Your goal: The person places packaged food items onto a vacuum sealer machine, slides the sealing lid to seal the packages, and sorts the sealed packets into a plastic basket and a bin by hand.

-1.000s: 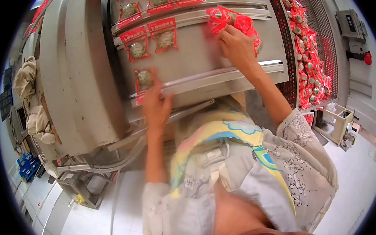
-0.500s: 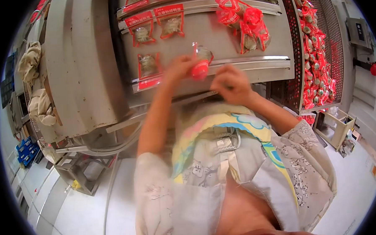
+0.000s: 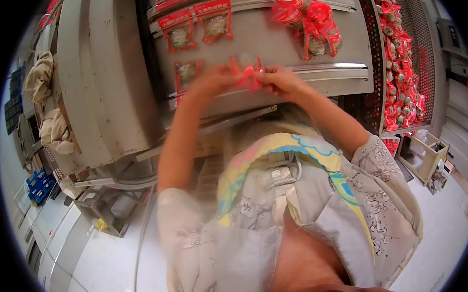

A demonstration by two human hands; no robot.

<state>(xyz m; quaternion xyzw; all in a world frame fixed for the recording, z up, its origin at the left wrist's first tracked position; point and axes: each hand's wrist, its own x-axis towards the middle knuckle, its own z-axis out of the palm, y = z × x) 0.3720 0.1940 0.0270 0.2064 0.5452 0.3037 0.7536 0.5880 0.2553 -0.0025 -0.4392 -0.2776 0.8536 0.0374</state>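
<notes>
Between my two hands is a red and clear packet (image 3: 247, 65), above the metal rail (image 3: 330, 73) nearest me. My left hand (image 3: 214, 82) is closed on its left edge, slightly blurred. At the right edge, my right hand (image 3: 282, 83) pinches the packet with its fingertips. Partly behind my left hand lies another packet (image 3: 187, 73) on the metal surface. Two more packets lie farther up by the second rail, one at the left (image 3: 179, 37) and one beside it (image 3: 216, 26). A loose pile of packets (image 3: 315, 33) sits at the upper right.
A perforated metal bin (image 3: 423, 49) full of red packets (image 3: 398, 76) stands at the right. On the left is a large metal housing (image 3: 103, 73), with crumpled cloths (image 3: 55, 132) beyond it. A small metal frame (image 3: 103, 209) stands on the floor at lower left.
My right hand left the pile, came down towards me, and now grips the packet alongside my left hand. My left hand moved right from the near-left packet. The view has shifted slightly.
</notes>
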